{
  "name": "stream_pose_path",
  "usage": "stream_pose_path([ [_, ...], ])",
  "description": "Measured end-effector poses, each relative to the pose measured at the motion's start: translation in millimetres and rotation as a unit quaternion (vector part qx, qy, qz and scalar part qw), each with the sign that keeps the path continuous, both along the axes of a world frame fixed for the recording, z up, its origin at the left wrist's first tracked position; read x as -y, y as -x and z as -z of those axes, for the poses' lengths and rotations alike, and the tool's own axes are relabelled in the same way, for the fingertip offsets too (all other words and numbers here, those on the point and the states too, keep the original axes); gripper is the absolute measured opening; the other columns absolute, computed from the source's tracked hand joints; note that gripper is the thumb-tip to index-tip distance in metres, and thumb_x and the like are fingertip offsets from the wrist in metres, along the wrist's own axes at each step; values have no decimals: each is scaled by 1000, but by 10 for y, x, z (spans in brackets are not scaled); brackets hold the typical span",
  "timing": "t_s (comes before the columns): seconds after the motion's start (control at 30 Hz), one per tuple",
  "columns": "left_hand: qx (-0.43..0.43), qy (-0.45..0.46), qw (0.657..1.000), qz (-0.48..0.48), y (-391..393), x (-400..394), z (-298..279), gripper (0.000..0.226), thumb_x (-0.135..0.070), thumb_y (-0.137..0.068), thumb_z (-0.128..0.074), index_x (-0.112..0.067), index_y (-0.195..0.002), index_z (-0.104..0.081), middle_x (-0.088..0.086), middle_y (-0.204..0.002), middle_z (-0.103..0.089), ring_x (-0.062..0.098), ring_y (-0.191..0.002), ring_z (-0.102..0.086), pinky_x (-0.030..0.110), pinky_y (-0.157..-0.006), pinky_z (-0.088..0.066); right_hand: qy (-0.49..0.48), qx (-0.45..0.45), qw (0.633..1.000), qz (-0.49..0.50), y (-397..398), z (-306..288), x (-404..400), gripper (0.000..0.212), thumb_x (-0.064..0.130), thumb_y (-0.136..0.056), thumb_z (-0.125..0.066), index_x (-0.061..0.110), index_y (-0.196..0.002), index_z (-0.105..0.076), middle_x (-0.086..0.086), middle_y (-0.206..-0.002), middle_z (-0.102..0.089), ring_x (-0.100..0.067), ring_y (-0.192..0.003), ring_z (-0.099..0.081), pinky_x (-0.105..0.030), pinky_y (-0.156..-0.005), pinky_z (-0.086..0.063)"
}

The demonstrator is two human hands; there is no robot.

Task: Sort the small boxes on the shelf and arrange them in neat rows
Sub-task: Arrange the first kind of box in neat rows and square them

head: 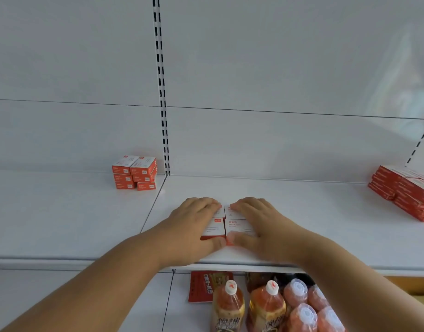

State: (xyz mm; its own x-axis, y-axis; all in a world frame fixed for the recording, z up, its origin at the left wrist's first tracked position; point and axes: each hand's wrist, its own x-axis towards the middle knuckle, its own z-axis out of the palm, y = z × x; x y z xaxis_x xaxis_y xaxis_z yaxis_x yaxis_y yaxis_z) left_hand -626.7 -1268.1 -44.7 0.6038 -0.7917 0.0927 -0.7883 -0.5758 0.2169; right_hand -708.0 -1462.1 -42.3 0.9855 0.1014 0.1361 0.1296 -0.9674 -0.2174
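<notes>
Both hands, the left hand (194, 221) and the right hand (256, 221), cup a block of small red-and-white boxes (226, 224) near the front edge of the white shelf (302, 212), fingers curled round its sides. Squeezing unevenly could buckle the block or push the front boxes off the edge.
</notes>
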Motion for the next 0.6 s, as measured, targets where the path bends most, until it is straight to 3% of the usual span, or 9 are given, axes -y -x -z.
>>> stream_pose_path([
  [0.2, 24, 4, 999, 29, -89, 20, 26, 80, -65, -90, -46, -25, -153, -17, -12, -153, -17, 8, -142, -12, 29, -118, -15, 26, 17, 999, 19, 1, 32, -101, 65, 60, -93, -15, 24, -144, -31, 7, -138, -37, -14, -128, -30, -26, -109, -25],
  [0.6, 36, 60, 997, 37, -94, 24, 67, 77, -64, -88, -49, -24, -148, -24, -11, -144, -26, 10, -133, -22, 27, -114, -24, 21, 28, 998, 52, 18, 47, -181, 74, 63, -89, -8, 21, -142, -38, 4, -137, -43, -14, -127, -35, -31, -110, -30],
])
